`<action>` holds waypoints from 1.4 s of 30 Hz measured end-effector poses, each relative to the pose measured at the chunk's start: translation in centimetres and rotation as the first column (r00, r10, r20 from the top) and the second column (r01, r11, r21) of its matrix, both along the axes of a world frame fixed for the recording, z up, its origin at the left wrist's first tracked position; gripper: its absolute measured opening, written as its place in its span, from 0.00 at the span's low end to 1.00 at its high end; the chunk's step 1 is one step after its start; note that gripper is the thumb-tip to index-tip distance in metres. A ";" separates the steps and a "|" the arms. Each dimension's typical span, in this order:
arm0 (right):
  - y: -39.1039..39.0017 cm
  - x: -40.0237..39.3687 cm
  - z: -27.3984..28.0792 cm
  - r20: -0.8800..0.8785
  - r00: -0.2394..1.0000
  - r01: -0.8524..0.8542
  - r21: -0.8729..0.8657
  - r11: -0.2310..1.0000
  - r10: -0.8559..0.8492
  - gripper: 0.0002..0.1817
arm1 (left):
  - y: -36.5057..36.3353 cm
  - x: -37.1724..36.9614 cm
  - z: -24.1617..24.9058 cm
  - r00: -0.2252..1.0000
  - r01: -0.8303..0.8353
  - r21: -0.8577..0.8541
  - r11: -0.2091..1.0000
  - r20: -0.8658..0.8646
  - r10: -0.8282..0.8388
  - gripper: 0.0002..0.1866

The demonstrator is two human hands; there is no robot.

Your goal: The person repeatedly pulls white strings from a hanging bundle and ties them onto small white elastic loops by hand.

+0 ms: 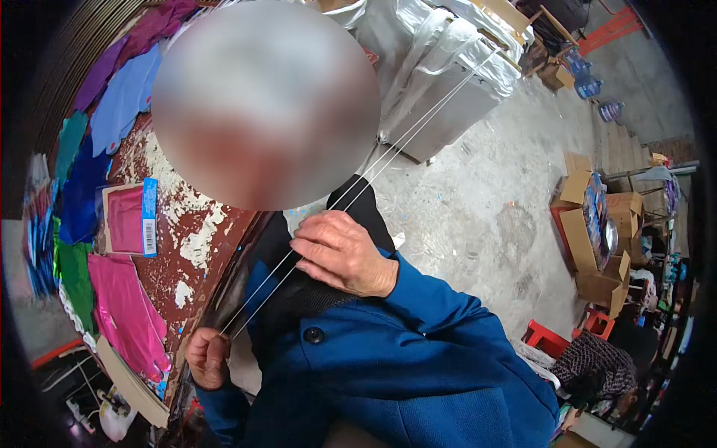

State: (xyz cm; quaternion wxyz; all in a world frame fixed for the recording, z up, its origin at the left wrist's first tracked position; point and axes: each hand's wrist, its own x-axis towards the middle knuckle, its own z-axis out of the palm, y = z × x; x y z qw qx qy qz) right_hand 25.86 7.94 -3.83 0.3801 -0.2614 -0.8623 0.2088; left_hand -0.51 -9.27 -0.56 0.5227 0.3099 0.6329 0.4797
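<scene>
Two thin white strings (407, 144) run side by side from the white plastic-draped grey box at the upper right down to my left hand. My left hand (209, 357) is closed at their lower end, by the table edge, thumb against fingers. Higher up, my right hand (345, 254) has its fingers curled over the strings, in front of the dark apron (366, 213) and blue jacket (396, 373). The strings look straight and taut between both hands. A large blurred oval hides the upper middle of the view.
A worn brown table (198, 231) at left bears a pink-filled packet (127, 220), a pink shiny sheet (127, 313) and several coloured sheets. The grey box (448, 112) stands at upper right. Open cartons (571, 239), a red stool (545, 340) and water bottles (588, 86) line the right.
</scene>
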 end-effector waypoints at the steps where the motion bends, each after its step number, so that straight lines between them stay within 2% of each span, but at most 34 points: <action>1: -0.2 -0.2 -0.3 0.005 1.000 -0.025 -0.008 1.000 0.025 0.15 | -0.1 0.0 0.2 1.000 -0.009 -0.002 1.000 -0.011 0.009 0.07; 3: -0.3 -0.7 -0.5 0.007 0.999 -0.052 -0.015 0.999 0.052 0.15 | -0.2 -0.1 0.4 0.999 -0.020 -0.004 1.000 -0.025 0.020 0.08; 7: 0.1 -1.2 -0.4 -0.091 0.996 0.004 0.050 0.999 0.000 0.14 | -0.3 -0.2 0.6 0.992 -0.124 0.182 0.975 0.061 0.115 0.09; 13: 1.2 0.1 -1.9 -0.123 0.985 0.135 0.122 0.983 -0.120 0.14 | -0.3 -0.5 0.7 0.986 -0.146 0.228 0.963 0.117 0.122 0.08; 17: 2.6 3.0 -4.1 -0.069 0.976 0.217 0.187 0.958 -0.207 0.13 | -0.2 -1.1 0.9 0.980 -0.162 0.268 0.950 0.160 0.122 0.07; 20: 2.3 3.9 -5.0 -0.133 0.949 0.309 0.193 0.931 -0.287 0.11 | 0.2 -1.0 1.0 0.981 -0.157 0.276 0.948 0.155 0.117 0.07; 22: 1.7 4.3 -5.9 -0.164 0.946 0.290 0.036 0.956 -0.281 0.08 | 0.4 -0.9 1.1 0.983 -0.149 0.279 0.949 0.148 0.111 0.07; 23: 1.3 4.3 -6.2 -0.164 0.945 0.292 0.038 0.956 -0.282 0.08 | 0.5 -0.8 1.1 0.984 -0.145 0.281 0.949 0.145 0.108 0.07; 25: 0.1 3.4 -7.1 -0.267 0.929 0.182 -0.270 0.946 -0.255 0.08 | 0.7 -0.7 1.2 0.986 -0.136 0.285 0.949 0.137 0.100 0.06; 27: -0.6 2.5 -7.5 -0.371 0.891 0.024 -0.535 0.844 -0.261 0.10 | 0.9 -0.6 1.3 0.988 -0.123 0.290 0.949 0.127 0.089 0.06; 28: -0.6 2.3 -7.5 -0.373 0.890 0.026 -0.534 0.845 -0.263 0.10 | 1.0 -0.6 1.3 0.988 -0.120 0.291 0.949 0.126 0.086 0.06; 32: -0.4 1.4 -6.9 -0.306 0.917 -0.116 -0.819 0.562 -0.255 0.17 | 1.2 -0.3 1.3 0.985 -0.118 0.316 0.941 0.159 0.070 0.06; 33: -0.3 0.9 -7.0 -0.306 0.917 -0.116 -0.818 0.564 -0.255 0.17 | 1.3 -0.2 1.3 0.985 -0.118 0.318 0.941 0.159 0.070 0.06; 35: -0.3 -0.6 -7.5 -0.473 0.819 -0.332 -0.852 0.404 -0.324 0.17 | 1.4 0.0 1.5 0.985 -0.118 0.330 0.937 0.155 0.070 0.06; 37: -0.2 -2.1 -7.8 -0.595 0.684 -0.546 -0.801 0.245 -0.422 0.17 | 1.7 0.2 1.6 0.986 -0.117 0.341 0.933 0.151 0.069 0.06; 39: -0.2 -3.5 -6.5 -0.505 0.674 -0.580 -0.813 0.037 -0.539 0.17 | 1.9 0.3 1.9 0.986 -0.127 0.335 0.934 0.143 0.083 0.06; 40: -0.2 -4.1 -5.6 -0.506 0.673 -0.580 -0.813 0.039 -0.540 0.17 | 2.1 0.3 2.0 0.986 -0.140 0.330 0.934 0.137 0.100 0.06; 42: -0.5 -5.6 -4.0 -0.387 0.720 -0.589 -0.779 -0.214 -0.576 0.17 | 2.4 0.4 2.2 0.983 -0.166 0.320 0.933 0.126 0.131 0.06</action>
